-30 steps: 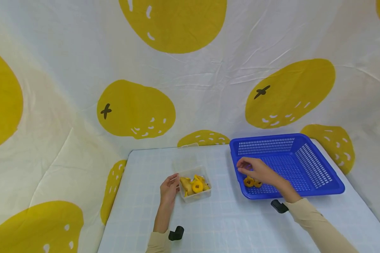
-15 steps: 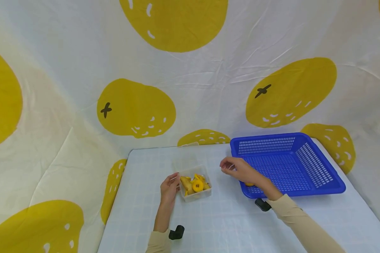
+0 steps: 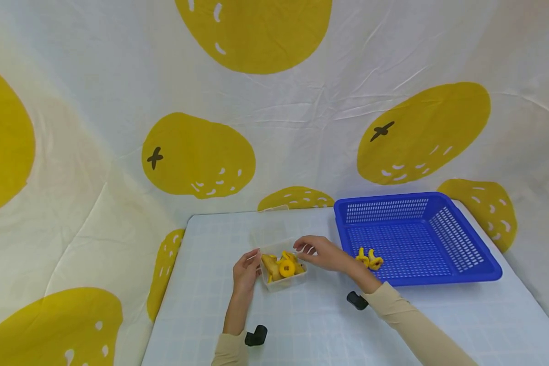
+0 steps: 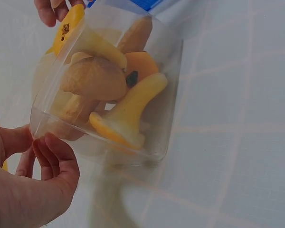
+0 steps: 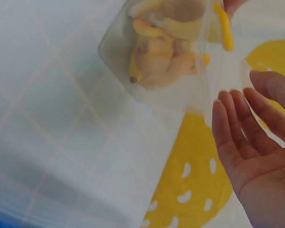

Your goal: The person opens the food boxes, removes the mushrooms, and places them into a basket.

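Note:
A clear plastic box (image 3: 283, 285) stands on the table, its lid (image 3: 269, 230) folded open behind it. Several toy mushrooms (image 4: 96, 78) and other yellow and orange pieces fill it. One yellow mushroom (image 3: 286, 268) with a dark-spotted cap lies on top, sticking out past the rim. At the box's left side my left hand (image 3: 245, 274) pinches the rim between thumb and fingers. My right hand (image 3: 320, 252) hovers by the right rim, fingers loosely bent and holding nothing. In the right wrist view a gap separates its fingertips (image 5: 219, 105) from the box.
A blue perforated basket (image 3: 421, 279) stands at the right of the table (image 3: 311, 325). Inside its near left corner lie two small yellow mushrooms (image 3: 374, 261). A white cloth (image 3: 302, 122) printed with yellow fruit hangs behind the table.
My right hand has moved left from above the basket to the box's right rim, uncovering the yellow mushrooms in the basket. The left hand has stayed at the box.

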The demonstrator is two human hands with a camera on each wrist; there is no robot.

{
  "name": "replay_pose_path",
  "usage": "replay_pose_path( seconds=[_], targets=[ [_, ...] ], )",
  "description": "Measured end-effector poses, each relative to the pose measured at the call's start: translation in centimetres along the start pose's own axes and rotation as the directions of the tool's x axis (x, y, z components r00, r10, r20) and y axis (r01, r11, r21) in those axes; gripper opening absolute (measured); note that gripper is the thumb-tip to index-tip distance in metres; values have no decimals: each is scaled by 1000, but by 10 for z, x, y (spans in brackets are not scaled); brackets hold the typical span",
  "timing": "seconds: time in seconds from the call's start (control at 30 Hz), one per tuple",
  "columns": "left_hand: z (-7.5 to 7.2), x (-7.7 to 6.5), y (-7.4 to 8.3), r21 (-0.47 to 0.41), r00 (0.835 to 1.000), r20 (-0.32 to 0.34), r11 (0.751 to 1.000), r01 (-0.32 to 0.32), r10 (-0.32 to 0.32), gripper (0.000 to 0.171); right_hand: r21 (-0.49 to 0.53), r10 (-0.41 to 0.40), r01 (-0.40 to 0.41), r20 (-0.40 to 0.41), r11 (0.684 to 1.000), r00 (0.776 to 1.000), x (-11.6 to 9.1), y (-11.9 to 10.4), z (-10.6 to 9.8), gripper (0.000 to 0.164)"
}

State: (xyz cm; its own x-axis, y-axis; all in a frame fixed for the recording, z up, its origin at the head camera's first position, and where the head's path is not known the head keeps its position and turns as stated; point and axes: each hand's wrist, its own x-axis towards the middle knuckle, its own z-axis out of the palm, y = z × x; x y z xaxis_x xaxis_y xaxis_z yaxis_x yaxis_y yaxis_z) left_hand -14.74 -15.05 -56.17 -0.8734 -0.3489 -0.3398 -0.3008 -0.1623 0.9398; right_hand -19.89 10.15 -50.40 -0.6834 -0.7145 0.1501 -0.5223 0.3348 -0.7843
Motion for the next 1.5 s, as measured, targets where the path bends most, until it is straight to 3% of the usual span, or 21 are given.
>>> replay_pose_path(
  seconds=[0.3,0.57,0.87,1.2,1.5],
  targets=[
    [3,-2,2,-3,1000,2,1000,-10,10,30,51,-32,29,63,998,997,7,-7,16,27],
    [4,-2,1,-12,1000,-2,1000,-14,14,31,57,37,-45,124,997,992,10,-10,19,24],
    [0,-1,-3,-86,999,17,995,-50,52,33,85,34,-43,99,995,994,3,-10,6,21],
    [-1,-1,-1,-78,998,27,996,-52,54,35,103,62,-66,42,992,997,-13,-12,-19,18],
    [-3,-4,5,-83,997,56,996,-40,45,35,98,108,-100,-76,990,991,-32,-5,-42,16]
  ],
)
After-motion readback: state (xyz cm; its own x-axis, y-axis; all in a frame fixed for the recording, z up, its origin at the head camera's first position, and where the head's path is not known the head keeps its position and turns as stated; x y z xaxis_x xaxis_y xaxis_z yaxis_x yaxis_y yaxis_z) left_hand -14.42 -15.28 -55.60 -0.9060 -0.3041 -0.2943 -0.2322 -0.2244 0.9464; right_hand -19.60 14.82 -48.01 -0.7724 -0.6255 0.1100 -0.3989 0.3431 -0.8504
